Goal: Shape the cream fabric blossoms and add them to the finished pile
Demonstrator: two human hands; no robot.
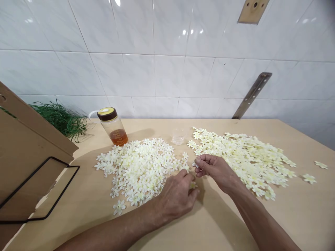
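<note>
My right hand (216, 172) is closed in a pinch on a small white artificial flower (194, 164), whose petals show at the fingertips. Just left of it and lower, my left hand (178, 193) has its fingers curled over, with a pale yellow-white flower (193, 185) showing between thumb and fingers. A dense pile of white flowers (141, 167) spreads beside and beyond my left hand. Beyond my right hand lies a second, yellower spread of flowers (251, 157). Between the two piles, a small clear cup (178, 137) stands on the table.
A lidded bottle (112, 127) with amber liquid stands behind the left pile. At the left are a cardboard box (31, 146), a black wire frame (62, 195) and green artificial stems (62, 120). A metal bracket (251, 96) leans at the tiled wall (167, 76).
</note>
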